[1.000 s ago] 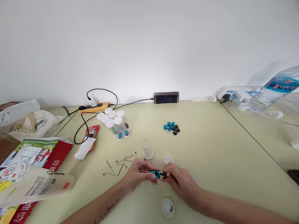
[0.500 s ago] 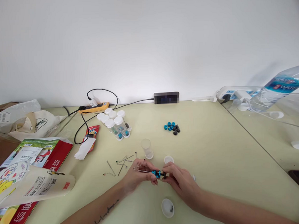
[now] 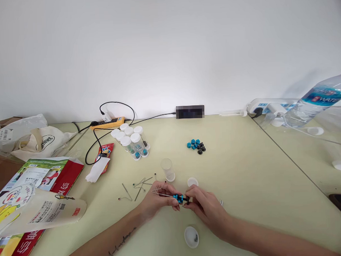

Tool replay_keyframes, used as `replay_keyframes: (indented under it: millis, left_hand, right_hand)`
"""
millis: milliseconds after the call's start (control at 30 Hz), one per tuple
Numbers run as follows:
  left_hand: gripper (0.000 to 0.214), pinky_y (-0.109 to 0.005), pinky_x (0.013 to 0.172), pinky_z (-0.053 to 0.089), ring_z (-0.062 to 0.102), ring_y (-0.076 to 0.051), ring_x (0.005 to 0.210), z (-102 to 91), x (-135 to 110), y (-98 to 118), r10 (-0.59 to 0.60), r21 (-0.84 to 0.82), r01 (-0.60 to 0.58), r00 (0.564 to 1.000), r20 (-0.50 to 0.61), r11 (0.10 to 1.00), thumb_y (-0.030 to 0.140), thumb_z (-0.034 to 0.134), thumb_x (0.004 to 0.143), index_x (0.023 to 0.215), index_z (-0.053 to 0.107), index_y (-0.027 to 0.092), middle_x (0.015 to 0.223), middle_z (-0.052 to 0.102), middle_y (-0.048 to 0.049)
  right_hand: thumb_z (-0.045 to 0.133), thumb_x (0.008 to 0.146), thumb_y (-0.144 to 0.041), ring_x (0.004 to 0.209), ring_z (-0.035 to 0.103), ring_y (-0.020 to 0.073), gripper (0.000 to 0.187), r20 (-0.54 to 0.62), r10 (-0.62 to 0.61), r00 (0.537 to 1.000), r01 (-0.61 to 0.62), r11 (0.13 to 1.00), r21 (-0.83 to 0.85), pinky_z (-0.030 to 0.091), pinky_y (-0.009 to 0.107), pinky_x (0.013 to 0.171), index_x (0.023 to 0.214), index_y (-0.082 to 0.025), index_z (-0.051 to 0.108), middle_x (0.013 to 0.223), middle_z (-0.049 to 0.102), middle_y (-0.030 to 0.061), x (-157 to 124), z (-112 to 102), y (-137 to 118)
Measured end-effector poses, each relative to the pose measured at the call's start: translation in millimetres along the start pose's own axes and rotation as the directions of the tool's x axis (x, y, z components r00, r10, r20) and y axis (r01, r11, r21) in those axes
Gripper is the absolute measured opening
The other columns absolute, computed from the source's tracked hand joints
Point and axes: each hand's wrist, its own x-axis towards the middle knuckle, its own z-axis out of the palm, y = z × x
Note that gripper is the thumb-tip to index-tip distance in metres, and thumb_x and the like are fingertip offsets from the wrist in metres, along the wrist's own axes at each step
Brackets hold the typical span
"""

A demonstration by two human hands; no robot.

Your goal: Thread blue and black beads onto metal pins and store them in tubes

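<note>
Two bare hands meet above a pale green table (image 3: 244, 170). The left hand (image 3: 163, 195) has its thumb and fingers closed on a blue part (image 3: 177, 198), which lies sideways in front of the person. A bent wire (image 3: 158, 194) runs across the left hand toward that part; whether the two join is too small to tell. The right hand (image 3: 203, 205) pinches a black piece (image 3: 186, 199) between thumb and fingertips, at the blue part's right end.

Just beyond the hands stand an uncapped clear jar (image 3: 166, 165) and, to its right, a white cap (image 3: 192, 181). Nearer the person, a white dish (image 3: 188, 235) holds small dark bits (image 3: 196, 238). More wires (image 3: 139, 189) lie scattered left of the left hand. Farther back, blue knobs (image 3: 193, 141) sit against black knobs (image 3: 199, 152), and capped jars (image 3: 135, 137) cluster to their left.
</note>
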Motion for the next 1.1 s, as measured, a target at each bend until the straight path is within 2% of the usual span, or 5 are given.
replay_keyframes:
  millis: [167, 333, 600, 833, 1100]
  left_hand:
    - [0.017, -0.026, 0.055, 0.054, 0.066, -0.016, 0.055, 1.7, -0.9, 1.2, -0.013, 0.0, 0.013, 1.0, 0.013, 1.0, 0.011, 0.079, 0.062, 0.078, 0.073, 0.01, 0.066, 0.07, -0.0058]
    - [0.02, -0.026, 0.054, 0.053, 0.067, -0.017, 0.056, 3.8, -1.7, 1.3, -0.047, -0.005, 0.047, 0.998, 0.048, 0.999, 0.011, 0.08, 0.059, 0.077, 0.073, 0.01, 0.066, 0.069, -0.0056]
    - [0.021, -0.027, 0.055, 0.052, 0.065, -0.016, 0.054, 1.7, 0.0, 1.1, -0.02, 0.015, 0.021, 0.999, -0.032, 1.0, 0.017, 0.082, 0.059, 0.076, 0.072, 0.01, 0.066, 0.071, -0.0063]
    - [0.021, -0.027, 0.055, 0.053, 0.067, -0.018, 0.056, 4.1, -1.5, 0.5, -0.061, 0.003, 0.061, 0.998, 0.029, 0.998, 0.014, 0.082, 0.058, 0.076, 0.073, 0.01, 0.065, 0.07, -0.0055]
    - [0.018, -0.026, 0.056, 0.052, 0.066, -0.016, 0.056, 0.7, -0.2, 0.3, -0.001, -0.007, 0.001, 1.0, -0.027, 1.0, 0.013, 0.08, 0.061, 0.077, 0.072, 0.011, 0.067, 0.071, -0.0058]
  right_hand:
    - [0.036, 0.098, -0.035, 0.057, 0.046, 0.0114, 0.021, 0.038, -0.006, 0.999, 0.006, 1.0, 0.003, 0.033, 0.022, 0.054, 0.082, -0.022, 0.04, 0.069, 0.055, -0.0025, -1.6, -0.8, 2.3]
    - [0.027, 0.1, -0.037, 0.052, 0.04, 0.0113, 0.034, 0.102, -0.031, 0.994, 0.034, 0.999, -0.02, 0.029, 0.023, 0.052, 0.071, -0.022, 0.037, 0.06, 0.047, -0.0042, -4.1, -5.3, 2.1]
    - [0.029, 0.1, -0.035, 0.054, 0.046, 0.0116, 0.024, 0.013, 0.049, 0.999, -0.048, 0.999, -0.013, 0.035, 0.023, 0.053, 0.087, -0.02, 0.044, 0.067, 0.055, -0.0016, 1.1, -1.1, -2.7]
    - [0.026, 0.1, -0.041, 0.049, 0.042, 0.011, 0.038, 0.09, -0.022, 0.996, 0.023, 1.0, -0.007, 0.031, 0.022, 0.05, 0.07, -0.021, 0.039, 0.058, 0.048, -0.0038, -1.5, -6.2, -1.0]
    - [0.034, 0.099, -0.031, 0.053, 0.049, 0.0112, 0.021, -0.012, 0.054, 0.998, -0.054, 0.998, -0.015, 0.035, 0.021, 0.051, 0.084, -0.021, 0.045, 0.065, 0.055, -0.0029, 2.6, -2.2, -4.6]
